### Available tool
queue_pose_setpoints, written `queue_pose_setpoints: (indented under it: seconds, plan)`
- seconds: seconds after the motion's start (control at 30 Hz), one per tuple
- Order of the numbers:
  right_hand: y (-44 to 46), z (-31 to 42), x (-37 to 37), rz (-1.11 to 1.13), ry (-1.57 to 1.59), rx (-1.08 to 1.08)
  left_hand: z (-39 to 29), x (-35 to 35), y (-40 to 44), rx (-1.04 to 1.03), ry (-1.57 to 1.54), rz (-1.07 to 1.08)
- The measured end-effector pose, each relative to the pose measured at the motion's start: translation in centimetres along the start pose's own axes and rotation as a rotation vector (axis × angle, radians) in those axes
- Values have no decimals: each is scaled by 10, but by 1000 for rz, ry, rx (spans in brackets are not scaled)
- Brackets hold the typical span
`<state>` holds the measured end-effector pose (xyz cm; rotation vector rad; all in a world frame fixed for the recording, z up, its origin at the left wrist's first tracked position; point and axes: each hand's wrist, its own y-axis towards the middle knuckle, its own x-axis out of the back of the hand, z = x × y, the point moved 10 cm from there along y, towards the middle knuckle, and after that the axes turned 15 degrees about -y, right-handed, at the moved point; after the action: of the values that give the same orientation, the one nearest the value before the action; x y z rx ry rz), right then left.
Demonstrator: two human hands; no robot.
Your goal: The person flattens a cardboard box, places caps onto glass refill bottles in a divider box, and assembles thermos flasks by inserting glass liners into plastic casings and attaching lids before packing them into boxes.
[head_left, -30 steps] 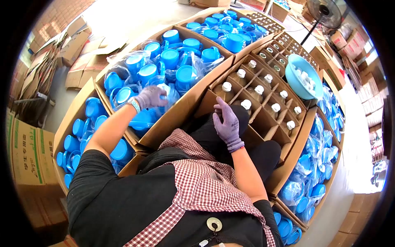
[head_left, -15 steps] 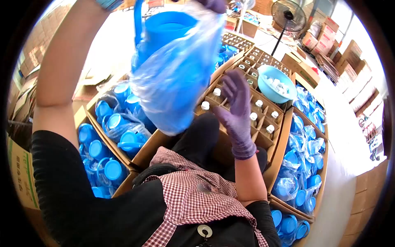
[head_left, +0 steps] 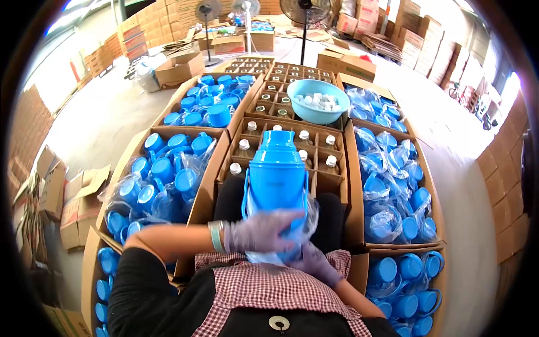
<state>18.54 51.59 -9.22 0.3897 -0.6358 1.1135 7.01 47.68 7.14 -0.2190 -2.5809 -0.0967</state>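
Note:
A blue thermos flask (head_left: 275,177) with a carrying handle stands upright in front of my lap, its narrower top pointing away from me. A clear plastic bag (head_left: 266,258) is bunched around its lower part. My left hand (head_left: 261,231), in a purple-grey glove, lies across the lower front of the flask; its fingers are smeared by motion. Under it, my gloved right hand (head_left: 315,263) is closed around the flask's lower end on the right, partly hidden by the bag. A divided carton (head_left: 328,182) of white-capped bottles (head_left: 331,161) sits just beyond the flask.
Open cartons of blue flask parts flank me at left (head_left: 163,171) and right (head_left: 393,185). A light blue basin (head_left: 318,115) of white caps rests on the farther divided carton. A standing fan (head_left: 305,22), flattened cardboard and stacked boxes (head_left: 368,19) are in the background.
The bagged flask has come down from high on the left to my lap, and the bag is now bunched low. My right hand, open and apart before, now grips the flask. My view has turned.

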Motion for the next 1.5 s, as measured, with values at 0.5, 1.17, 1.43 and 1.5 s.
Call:
queue_pose_setpoints:
  seconds: [0.5,1.17,1.43,1.5]
  plan:
    - [167,138,154,-597,-596,379,-35,81,17,-708,159,-5]
    - [178,19,162,-573,225,264,132,148,48,-363,-377,-588]
    - [171,54,165,-411,-116,437,166,141,48,-262,-635,-623]
    - [191,-7,143,-312,381,168,106,142,40,-447,-247,-513]
